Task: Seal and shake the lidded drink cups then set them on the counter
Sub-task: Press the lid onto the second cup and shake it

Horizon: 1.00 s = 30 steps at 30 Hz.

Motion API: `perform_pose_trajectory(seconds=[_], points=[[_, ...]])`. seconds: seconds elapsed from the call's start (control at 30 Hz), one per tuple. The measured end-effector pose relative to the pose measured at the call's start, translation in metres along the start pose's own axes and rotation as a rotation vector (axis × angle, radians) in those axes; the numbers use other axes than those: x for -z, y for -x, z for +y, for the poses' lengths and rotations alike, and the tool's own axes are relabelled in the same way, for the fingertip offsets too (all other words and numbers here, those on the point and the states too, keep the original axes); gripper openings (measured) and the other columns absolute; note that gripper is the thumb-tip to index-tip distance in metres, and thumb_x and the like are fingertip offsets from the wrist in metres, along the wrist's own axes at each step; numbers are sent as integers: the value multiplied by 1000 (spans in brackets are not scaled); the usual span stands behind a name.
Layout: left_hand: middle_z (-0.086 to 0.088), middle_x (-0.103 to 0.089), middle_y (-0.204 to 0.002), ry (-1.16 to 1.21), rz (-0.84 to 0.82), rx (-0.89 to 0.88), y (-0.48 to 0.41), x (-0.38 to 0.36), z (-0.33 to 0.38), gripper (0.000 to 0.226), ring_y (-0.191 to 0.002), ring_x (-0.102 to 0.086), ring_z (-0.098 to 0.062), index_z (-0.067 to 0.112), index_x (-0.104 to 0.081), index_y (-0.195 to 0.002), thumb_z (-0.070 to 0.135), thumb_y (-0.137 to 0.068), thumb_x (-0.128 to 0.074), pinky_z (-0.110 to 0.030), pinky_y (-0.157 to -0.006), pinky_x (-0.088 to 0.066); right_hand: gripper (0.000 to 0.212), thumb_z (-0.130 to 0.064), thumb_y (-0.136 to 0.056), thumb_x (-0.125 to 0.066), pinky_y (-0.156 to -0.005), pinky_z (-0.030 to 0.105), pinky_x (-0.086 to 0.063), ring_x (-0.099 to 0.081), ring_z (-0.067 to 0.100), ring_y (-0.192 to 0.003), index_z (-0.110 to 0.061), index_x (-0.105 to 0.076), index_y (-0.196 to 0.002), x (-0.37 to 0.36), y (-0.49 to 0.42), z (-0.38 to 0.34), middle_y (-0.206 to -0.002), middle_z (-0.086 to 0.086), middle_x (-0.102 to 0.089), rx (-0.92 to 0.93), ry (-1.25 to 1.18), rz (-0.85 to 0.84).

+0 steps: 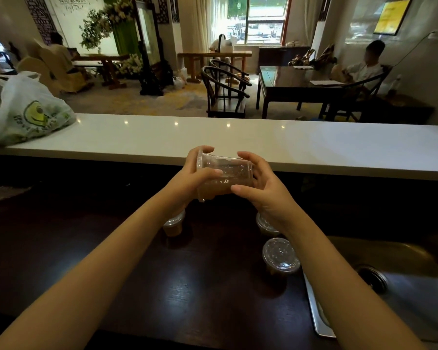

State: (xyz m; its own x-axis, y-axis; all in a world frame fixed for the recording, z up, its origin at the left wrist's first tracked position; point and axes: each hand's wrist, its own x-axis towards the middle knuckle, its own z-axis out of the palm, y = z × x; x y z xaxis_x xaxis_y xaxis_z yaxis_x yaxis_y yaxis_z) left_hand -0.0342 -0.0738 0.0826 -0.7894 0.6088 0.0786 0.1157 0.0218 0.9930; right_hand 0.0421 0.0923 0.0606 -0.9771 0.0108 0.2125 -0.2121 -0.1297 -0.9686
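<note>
Above dark glossy counter (187, 286), both hands grip sideways clear ribbed cup (224, 173).

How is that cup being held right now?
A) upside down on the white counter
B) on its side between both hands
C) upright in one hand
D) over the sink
B: the cup lies sideways, its lid toward the left hand and its base toward the right hand, with the brown drink pooled along its lower side.
</note>
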Motion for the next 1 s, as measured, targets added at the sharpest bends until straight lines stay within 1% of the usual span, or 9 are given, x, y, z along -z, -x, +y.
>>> perform_pose_trajectory(seconds=[0.13, 0.3, 0.37, 0.5, 0.6, 0.73, 0.83, 0.9, 1.0], points=[[-6, -46, -119, -184, 86, -231, 1, -7, 4, 61, -94, -60, -18, 35, -28, -123, 29, -76, -65, -13, -53, -48, 63, 1, -81, -57, -100, 29, -46, -52, 28, -122, -11, -36, -139, -1, -5, 10, -134, 15, -50, -14, -449, -54], [-5, -36, -127, -319, 173, -431, -5, -11, 8, 66, -108, -54, -21, 46, -27, -116, 42, -66, -69, -26, -77, -56, 42, -8, -82, -53, -97, 27, -48, -63, 20, -107, -5, -52, -124, -10, -15, 6, -113, 9, -67, -5, -727, 9], [-6, -34, -128, -326, 204, -485, -11, -12, 10, 66, -110, -52, -23, 46, -27, -116, 43, -65, -69, -25, -78, -55, 38, -11, -82, -55, -96, 28, -48, -64, 19, -104, -7, -55, -120, -11, -21, 0, -110, 9, -67, -4, -743, 40], [-11, -34, -128, -244, 213, -512, -24, -11, 20, 70, -113, -52, -25, 42, -26, -116, 38, -64, -72, -24, -81, -54, 35, -13, -82, -56, -93, 27, -51, -63, 19, -105, -7, -57, -117, -12, -36, -19, -113, 10, -65, 32, -657, 38], [-10, -36, -128, -179, 214, -502, -32, -10, 26, 74, -109, -55, -20, 31, -23, -123, 24, -70, -75, -19, -78, -53, 35, -15, -79, -60, -96, 28, -50, -58, 23, -113, -7, -59, -113, -11, -48, -31, -120, 14, -60, 29, -584, 35], [-4, -38, -129, -170, 218, -347, -40, -1, 30, 68, -102, -54, -10, 26, -23, -130, 22, -79, -69, -11, -70, -51, 29, -10, -84, -59, -93, 28, -51, -58, 22, -112, -7, -59, -114, -3, -66, -52, -115, 10, -63, -14, -364, 103], [0, -43, -128, -270, 202, -242, -46, 15, 33, 60, -110, -49, -13, 22, -36, -129, 32, -79, -68, -16, -86, -45, 30, -4, -84, -61, -84, 24, -52, -62, 16, -97, -5, -57, -113, 2, -80, -70, -102, 5, -64, -41, -179, 157], [4, -46, -123, -355, 166, -209, -52, 21, 37, 58, -110, -48, -12, 22, -41, -129, 33, -79, -69, -25, -94, -42, 38, -4, -80, -66, -81, 24, -52, -61, 15, -95, -5, -55, -116, 6, -90, -79, -102, 3, -63, -60, -42, 158], [5, -45, -123, -446, 158, -184, -65, 26, 43, 66, -109, -43, -9, 21, -39, -136, 34, -79, -70, -23, -88, -36, 63, -9, -74, -74, -85, 28, -49, -55, 20, -107, -5, -46, -130, 10, -111, -88, -107, 0, -59, -90, 192, 182]])
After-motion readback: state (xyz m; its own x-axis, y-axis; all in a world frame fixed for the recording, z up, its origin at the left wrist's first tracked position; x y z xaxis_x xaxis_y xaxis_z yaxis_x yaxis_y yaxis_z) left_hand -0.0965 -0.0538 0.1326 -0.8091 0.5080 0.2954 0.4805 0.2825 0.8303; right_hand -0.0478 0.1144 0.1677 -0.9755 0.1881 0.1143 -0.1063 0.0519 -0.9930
